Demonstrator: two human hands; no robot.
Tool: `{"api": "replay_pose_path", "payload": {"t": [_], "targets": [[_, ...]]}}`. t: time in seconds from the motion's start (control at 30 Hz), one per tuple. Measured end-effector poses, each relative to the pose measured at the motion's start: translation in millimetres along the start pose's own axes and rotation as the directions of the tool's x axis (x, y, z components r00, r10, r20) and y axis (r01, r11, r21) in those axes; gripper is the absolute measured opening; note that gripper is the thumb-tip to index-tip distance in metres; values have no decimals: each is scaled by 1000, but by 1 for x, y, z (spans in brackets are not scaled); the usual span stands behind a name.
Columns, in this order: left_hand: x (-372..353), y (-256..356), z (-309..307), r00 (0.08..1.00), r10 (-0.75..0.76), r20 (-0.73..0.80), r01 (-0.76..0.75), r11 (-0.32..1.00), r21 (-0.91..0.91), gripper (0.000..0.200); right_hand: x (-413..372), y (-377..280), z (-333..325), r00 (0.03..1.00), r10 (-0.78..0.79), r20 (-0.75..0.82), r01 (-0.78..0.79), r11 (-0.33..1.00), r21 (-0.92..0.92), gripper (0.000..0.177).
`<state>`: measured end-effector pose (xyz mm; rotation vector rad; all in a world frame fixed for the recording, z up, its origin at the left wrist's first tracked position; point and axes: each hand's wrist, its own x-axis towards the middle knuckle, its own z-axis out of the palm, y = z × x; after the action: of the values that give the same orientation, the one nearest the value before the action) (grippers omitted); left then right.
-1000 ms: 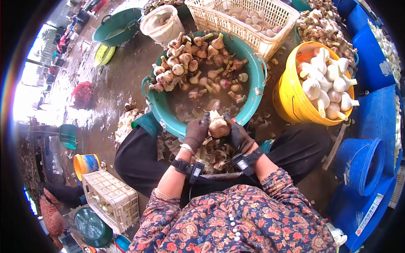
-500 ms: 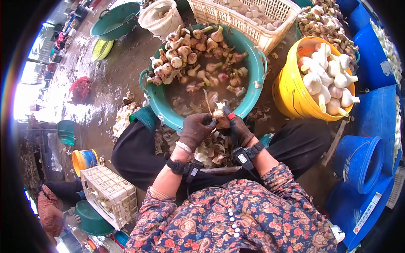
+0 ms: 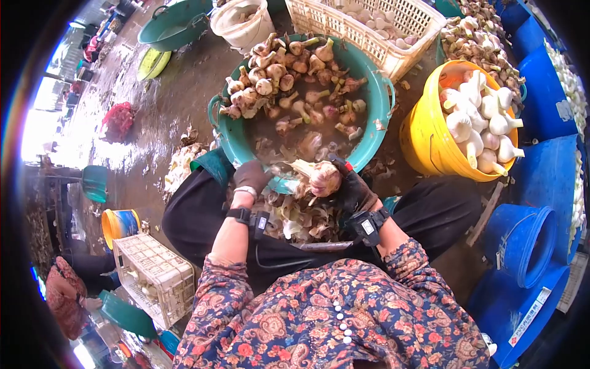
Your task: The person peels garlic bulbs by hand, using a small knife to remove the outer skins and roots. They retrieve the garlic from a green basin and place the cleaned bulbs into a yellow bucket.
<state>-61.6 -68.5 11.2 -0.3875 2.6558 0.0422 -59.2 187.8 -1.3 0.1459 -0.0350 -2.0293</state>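
Note:
My right hand (image 3: 355,192), in a dark glove with a bit of red near the thumb, is closed around a garlic bulb (image 3: 324,179). The bulb is brownish, with its stalk pointing left. To the left of it, my gloved left hand (image 3: 251,177) is at the near rim of a green basin (image 3: 231,142), apart from the bulb; its fingertips are hidden. Murky water fills the basin, with a heap of unpeeled garlic (image 3: 264,77) at its far left. Loose garlic skins (image 3: 301,218) lie below my hands, between my legs.
A yellow bucket (image 3: 420,138) of peeled white garlic stands right of the basin. Behind are a white crate (image 3: 393,58) and a whitish bucket (image 3: 244,32). Blue tubs (image 3: 513,237) line the right. Another person (image 3: 66,295) is at lower left, near a second crate (image 3: 157,270).
My left hand has moved left, away from the bulb. The bulb in my right hand has come nearer and now shows more fully, stalk to the left. The view has shifted slightly.

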Motion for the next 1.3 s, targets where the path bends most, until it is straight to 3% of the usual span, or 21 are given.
{"api": "replay_pose_path", "payload": {"t": [0.07,0.13,0.2,0.27,0.3,0.33,0.4,0.57,0.63,0.67,0.7,0.73,0.83,0.93,0.97,1.0,1.07,1.1,1.17,1.27,1.3], "targets": [[1,-2,5,993,62,-95,-78,981,-176,38,5,5,1,994,-108,12,108,993,-43,44],[-16,10,-4,978,94,-188,-156,924,-348,40,7,8,36,798,-369,-476,146,885,-441,49],[-41,45,-20,912,229,-340,-410,503,-761,38,17,11,5,761,-370,-532,173,907,-383,47],[-64,68,-29,885,379,-270,-451,558,-697,35,12,7,-14,736,-379,-561,-16,818,-574,34],[-65,76,-23,824,410,-391,-561,688,-460,32,15,5,-17,807,-442,-392,-63,595,-801,23],[-64,76,-19,824,413,-389,-562,688,-460,32,11,6,-21,806,-444,-393,-62,597,-800,23],[-59,78,-16,839,466,-282,-540,640,-547,28,-1,9,-16,824,-564,-58,26,140,-990,28],[-56,70,-21,784,548,-291,-614,619,-490,21,5,5,-67,825,-555,-109,-166,-53,-985,32],[-52,68,-15,845,481,-235,-522,647,-555,23,5,5,-67,845,-516,140,-64,-358,-932,37],[-50,66,-12,843,484,-235,-525,646,-555,23,4,7,-67,843,-518,141,-65,-359,-931,37],[-47,65,-10,862,432,-264,-498,627,-598,23,3,10,-45,826,-534,-178,-32,272,-962,30],[-45,63,-7,880,376,-290,-470,606,-642,23,3,11,-31,824,-354,-443,15,794,-608,31],[-26,39,-7,940,200,-276,-285,904,-318,27,10,9,-56,913,-300,-278,143,872,-468,41],[-50,48,-28,964,205,-172,-265,822,-505,31,17,2,-56,961,-158,-227,109,971,-213,39],[-46,47,-5,918,291,-271,-396,616,-681,33,7,4,-34,727,-368,-580,-65,804,-591,38],[-59,60,-17,884,355,-304,-462,570,-679,31,7,7,-46,727,-363,-583,-70,805,-589,38],[-68,70,-21,807,480,-344,-590,642,-489,30,6,9,-76,775,-569,-275,-219,166,-961,41],[-66,71,-18,821,487,-298,-570,668,-480,26,7,9,-72,775,-569,-274,-219,164,-962,41],[-63,74,-13,812,520,-265,-582,688,-434,23,5,8,-67,750,-615,-241,-439,-191,-878,54],[-65,77,-13,821,528,-217,-568,716,-406,19,2,15,-24,509,-730,-456,-657,12,-753,57],[-65,77,-14,834,512,-205,-547,722,-423,18,3,15,-17,514,-727,-456,-654,12,-756,57]]}}
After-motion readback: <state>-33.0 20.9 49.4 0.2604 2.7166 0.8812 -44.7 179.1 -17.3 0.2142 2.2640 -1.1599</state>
